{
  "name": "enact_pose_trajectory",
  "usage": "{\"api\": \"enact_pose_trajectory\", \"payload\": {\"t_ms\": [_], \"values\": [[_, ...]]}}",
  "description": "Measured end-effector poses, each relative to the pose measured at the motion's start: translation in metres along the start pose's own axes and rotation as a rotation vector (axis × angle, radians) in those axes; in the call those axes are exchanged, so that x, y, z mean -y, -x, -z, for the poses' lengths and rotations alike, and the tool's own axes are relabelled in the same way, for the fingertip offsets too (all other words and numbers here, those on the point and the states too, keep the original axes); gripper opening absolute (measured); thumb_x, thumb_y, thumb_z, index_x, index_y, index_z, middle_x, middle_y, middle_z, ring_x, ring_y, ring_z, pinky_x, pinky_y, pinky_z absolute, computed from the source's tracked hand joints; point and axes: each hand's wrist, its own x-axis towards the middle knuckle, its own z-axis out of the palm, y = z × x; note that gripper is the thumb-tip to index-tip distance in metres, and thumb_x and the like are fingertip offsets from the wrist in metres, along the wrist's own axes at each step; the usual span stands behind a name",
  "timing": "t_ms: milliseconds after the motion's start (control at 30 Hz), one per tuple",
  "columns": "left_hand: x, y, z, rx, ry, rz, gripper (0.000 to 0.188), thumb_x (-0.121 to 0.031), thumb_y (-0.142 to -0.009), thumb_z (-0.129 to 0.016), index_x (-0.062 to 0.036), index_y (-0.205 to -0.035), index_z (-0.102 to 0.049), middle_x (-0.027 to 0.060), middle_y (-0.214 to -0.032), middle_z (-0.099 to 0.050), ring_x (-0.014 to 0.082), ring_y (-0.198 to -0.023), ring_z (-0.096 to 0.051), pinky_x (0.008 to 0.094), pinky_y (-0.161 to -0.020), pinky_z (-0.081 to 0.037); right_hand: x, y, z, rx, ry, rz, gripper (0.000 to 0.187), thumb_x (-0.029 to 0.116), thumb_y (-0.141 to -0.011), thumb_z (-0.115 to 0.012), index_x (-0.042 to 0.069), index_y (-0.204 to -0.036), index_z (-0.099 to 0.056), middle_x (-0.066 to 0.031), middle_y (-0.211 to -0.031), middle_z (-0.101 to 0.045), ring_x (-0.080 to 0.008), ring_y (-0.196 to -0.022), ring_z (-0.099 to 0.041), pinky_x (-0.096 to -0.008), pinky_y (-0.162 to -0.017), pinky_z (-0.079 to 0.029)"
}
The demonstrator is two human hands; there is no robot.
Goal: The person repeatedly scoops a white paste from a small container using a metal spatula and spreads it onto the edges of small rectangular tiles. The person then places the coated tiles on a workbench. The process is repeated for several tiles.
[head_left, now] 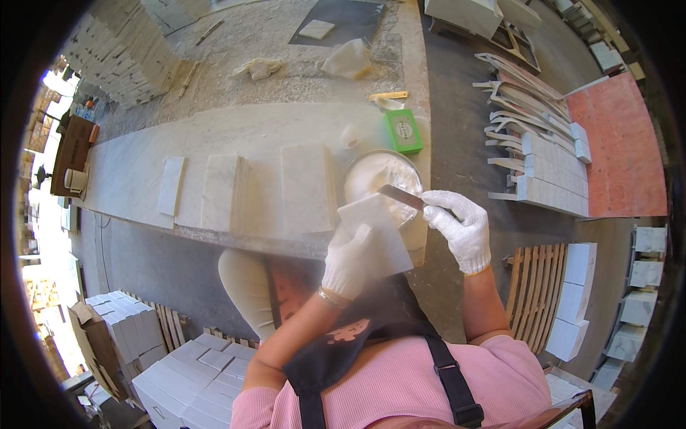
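My left hand [348,261], in a white knit glove, grips a pale rectangular stone tile [376,232] tilted over the near edge of the bench. In my gloved right hand [459,227] is a putty knife [401,196], its flat blade pointing left across the tile's upper corner. Both stand over a round bowl [414,171] of white powder or paste, partly hidden by the tile. I cannot tell whether the blade touches the tile. To the left, stacked marble tiles [307,187], another stack [221,191] and a narrow tile [171,186] lie on the stone slab.
A green box [404,131] stands behind the bowl, near a yellow-handled tool [389,95]. Crumpled cloths [348,60] lie farther back. Tall tile stacks [118,53] rise at the back left. White boxes [193,382] sit lower left; white blocks [554,175] and a red board [618,146] are right.
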Motion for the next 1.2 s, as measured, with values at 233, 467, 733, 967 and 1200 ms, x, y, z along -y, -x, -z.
{"api": "enact_pose_trajectory", "payload": {"t_ms": [233, 467, 733, 967, 1200], "values": [[-0.003, 0.001, -0.004, -0.010, 0.047, 0.024, 0.040, -0.020, -0.100, -0.062, -0.0022, -0.135, -0.059, 0.0059, -0.115, -0.068, 0.0135, -0.098, -0.063, 0.0311, -0.084, -0.053, -0.004, -0.003, -0.003, 0.022, -0.079, -0.093, 0.022, -0.001, -0.088, -0.071, -0.003, -0.110, -0.075, -0.0074, -0.098, -0.074, -0.0100, -0.079, -0.066, -0.0235, -0.067, -0.053], [-0.005, 0.003, -0.005, 0.006, 0.082, 0.030, 0.040, -0.019, -0.099, -0.062, -0.0024, -0.136, -0.059, 0.0060, -0.116, -0.068, 0.0140, -0.098, -0.064, 0.0314, -0.084, -0.054, 0.002, -0.001, 0.007, 0.021, -0.042, -0.136, 0.022, 0.002, -0.089, -0.071, -0.002, -0.110, -0.075, -0.0040, -0.085, -0.073, -0.0072, -0.071, -0.062, -0.0220, -0.064, -0.049], [-0.007, 0.004, -0.005, 0.015, 0.098, 0.036, 0.036, -0.015, -0.100, -0.062, -0.0007, -0.133, -0.058, 0.0055, -0.117, -0.066, 0.0144, -0.102, -0.062, 0.0310, -0.090, -0.051, 0.000, -0.006, 0.000, 0.012, -0.055, -0.119, 0.022, 0.001, -0.087, -0.069, -0.001, -0.108, -0.075, -0.0031, -0.083, -0.072, -0.0064, -0.068, -0.061, -0.0215, -0.061, -0.047], [-0.007, 0.003, -0.004, 0.010, 0.051, 0.024, 0.041, -0.022, -0.099, -0.062, -0.0019, -0.135, -0.060, 0.0064, -0.109, -0.069, 0.0135, -0.090, -0.065, 0.0306, -0.077, -0.055, -0.002, -0.009, 0.018, -0.055, -0.035, -0.143, 0.021, 0.001, -0.088, -0.068, -0.001, -0.107, -0.075, -0.0028, -0.082, -0.071, -0.0056, -0.068, -0.060, -0.0215, -0.061, -0.047], [-0.011, 0.005, -0.004, 0.040, 0.094, -0.013, 0.041, -0.023, -0.100, -0.062, -0.0006, -0.134, -0.060, 0.0058, -0.111, -0.069, 0.0131, -0.092, -0.064, 0.0307, -0.079, -0.055, -0.012, -0.053, 0.000, 0.147, 0.541, 0.124, 0.026, 0.022, -0.088, -0.076, 0.006, -0.108, -0.077, -0.0097, -0.095, -0.077, -0.0181, -0.078, -0.070, -0.0305, -0.075, -0.055]]}}
